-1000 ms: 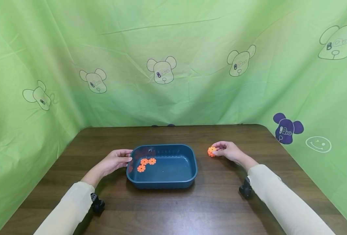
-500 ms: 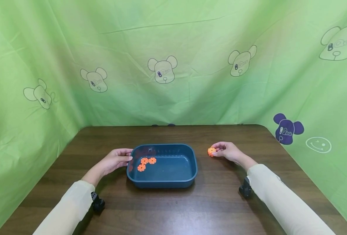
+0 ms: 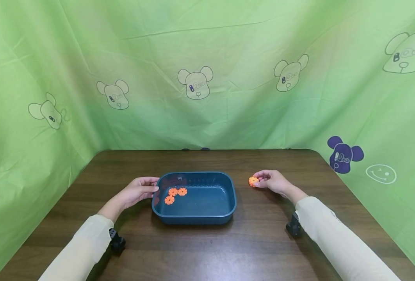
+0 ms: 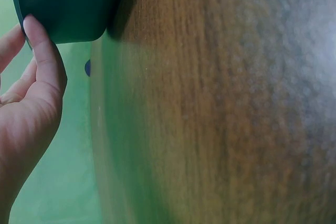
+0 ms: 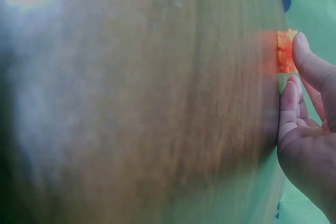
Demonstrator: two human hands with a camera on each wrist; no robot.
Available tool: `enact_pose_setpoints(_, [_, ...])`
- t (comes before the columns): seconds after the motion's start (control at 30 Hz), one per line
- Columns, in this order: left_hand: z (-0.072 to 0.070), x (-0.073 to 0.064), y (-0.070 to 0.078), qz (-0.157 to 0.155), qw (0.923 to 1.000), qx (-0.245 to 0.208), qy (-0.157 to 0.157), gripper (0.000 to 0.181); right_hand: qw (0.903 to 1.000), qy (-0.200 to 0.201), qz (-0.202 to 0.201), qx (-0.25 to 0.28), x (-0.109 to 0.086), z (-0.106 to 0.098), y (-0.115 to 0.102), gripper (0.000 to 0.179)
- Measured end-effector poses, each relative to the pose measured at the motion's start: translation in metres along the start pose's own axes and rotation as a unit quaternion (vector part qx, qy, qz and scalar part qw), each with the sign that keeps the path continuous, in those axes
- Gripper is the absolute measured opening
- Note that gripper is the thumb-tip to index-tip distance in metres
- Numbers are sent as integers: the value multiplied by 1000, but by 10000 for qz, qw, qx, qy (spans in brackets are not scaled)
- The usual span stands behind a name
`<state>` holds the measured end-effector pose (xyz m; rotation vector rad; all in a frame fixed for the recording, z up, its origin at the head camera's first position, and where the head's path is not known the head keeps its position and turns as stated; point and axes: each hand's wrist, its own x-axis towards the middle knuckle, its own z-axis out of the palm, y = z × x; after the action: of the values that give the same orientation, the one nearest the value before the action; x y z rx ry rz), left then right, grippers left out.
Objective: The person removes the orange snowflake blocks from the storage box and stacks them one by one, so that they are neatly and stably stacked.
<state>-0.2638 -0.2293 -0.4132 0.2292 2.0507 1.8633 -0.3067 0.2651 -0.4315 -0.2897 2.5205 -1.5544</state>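
A dark blue plastic basin (image 3: 195,220) stands on the table with three orange notched discs (image 3: 170,200) inside, grouped toward its left. My left hand (image 3: 137,192) pinches the basin's left rim between thumb and fingers. In the left wrist view the thumb (image 4: 42,51) lies against the basin's outer wall (image 4: 73,3). To the right of the basin, my right hand (image 3: 272,182) pinches a small stack of orange notched discs (image 3: 253,181) low over the table. From the right wrist, the stack (image 5: 284,51) shows its toothed edges beside the thumb (image 5: 307,59).
The brown wooden table (image 3: 207,253) has rounded far corners. Green cloth (image 3: 228,117) printed with bear heads hangs behind it and along both sides. A black wrist camera sits under each pale sleeve (image 3: 333,230).
Both hands keep their grips on the basin and on the disc stack. The view has shifted very slightly; nothing else has visibly moved.
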Motion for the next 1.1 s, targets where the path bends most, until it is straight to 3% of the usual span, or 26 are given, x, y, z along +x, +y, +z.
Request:
enact_pose_setpoints(0.63, [0,-1,0,11,10000,-10,3,52,9998,53,3,207,-2,1,0,44])
enact_pose_setpoints(1.1, [0,-1,1,95,9999,4,-108,54,9985,421,-277,226,-1,1,-9,48])
